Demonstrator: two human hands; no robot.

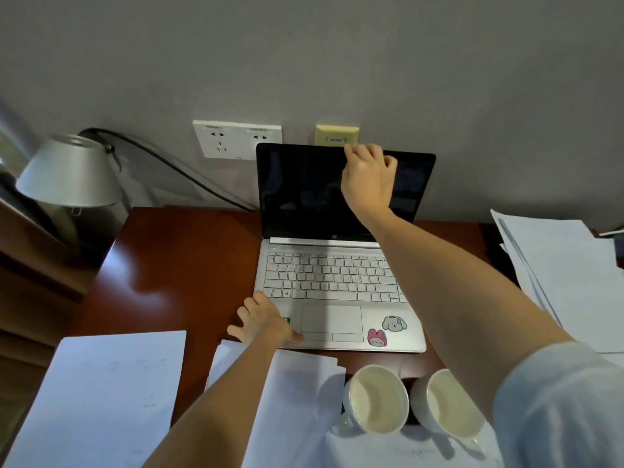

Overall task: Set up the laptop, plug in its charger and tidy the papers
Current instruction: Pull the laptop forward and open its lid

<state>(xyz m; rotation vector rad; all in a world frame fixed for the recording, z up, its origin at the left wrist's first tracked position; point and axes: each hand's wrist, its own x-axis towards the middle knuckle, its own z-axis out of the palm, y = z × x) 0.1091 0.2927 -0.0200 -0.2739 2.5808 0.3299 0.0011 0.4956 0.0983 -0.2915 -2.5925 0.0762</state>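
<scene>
Laptop sits open on the desk at centre, lid upright with the screen dark, back edge close to the wall.

Right hand is at the lid's top edge, 12 o'clock from the keyboard; fingers curl over the rim, thumb on the screen side, so it grips the lid.

Left hand rests on the palm rest at the base's 7 o'clock corner, fingers spread and fairly straight, pressing down and holding nothing.

2 stickers (cartoon animals) sit on the palm rest at 5 o'clock.

Papers lie in 3 groups: 1 sheet at 8 o'clock of the laptop, a loose stack at 6 o'clock under the left forearm, a pile at 3 o'clock.

2 cups stand side by side at 5 o'clock, just beside each other, partly on paper.

Wall sockets are at 11 o'clock of the laptop, partly hidden by the lid's corner. A yellow plate shows just above the lid.

Lamp stands at 9 o'clock, its dark cable running down toward the laptop's back left corner.
</scene>
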